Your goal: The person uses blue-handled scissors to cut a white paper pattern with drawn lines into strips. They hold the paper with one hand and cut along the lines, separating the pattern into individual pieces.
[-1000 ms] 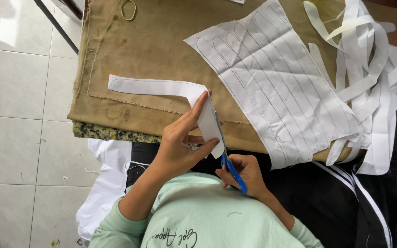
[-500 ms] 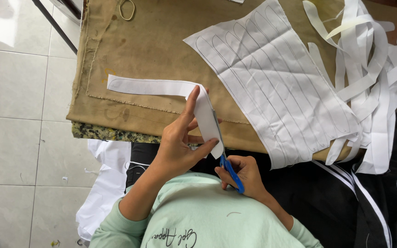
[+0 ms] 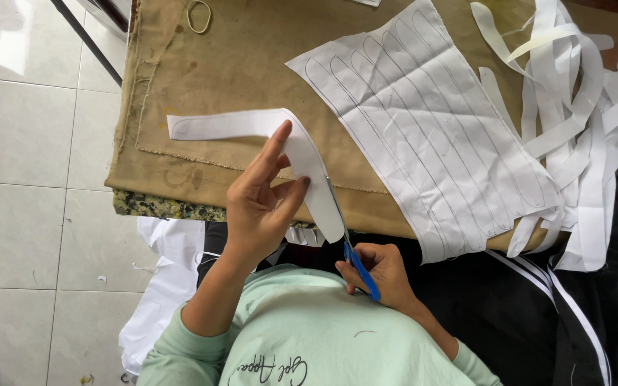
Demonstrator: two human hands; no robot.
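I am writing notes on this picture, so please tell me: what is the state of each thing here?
Left hand: pinching the white strip.
Right hand: gripping the scissors.
White strip: bent, one end lying on the table, being cut.
Scissors: blades at the strip's edge; open or closed unclear.
White sheet: flat, marked with lines, uncut.
Cut strips: piled loosely.
Rubber band: lying loose.
Table: covered with tan cloth.

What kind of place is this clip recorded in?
Probably a small sewing or pattern-cutting workshop: a tan cloth-covered worktable, a white sheet marked with long strip outlines, a heap of cut white strips, and blue-handled scissors trimming one.
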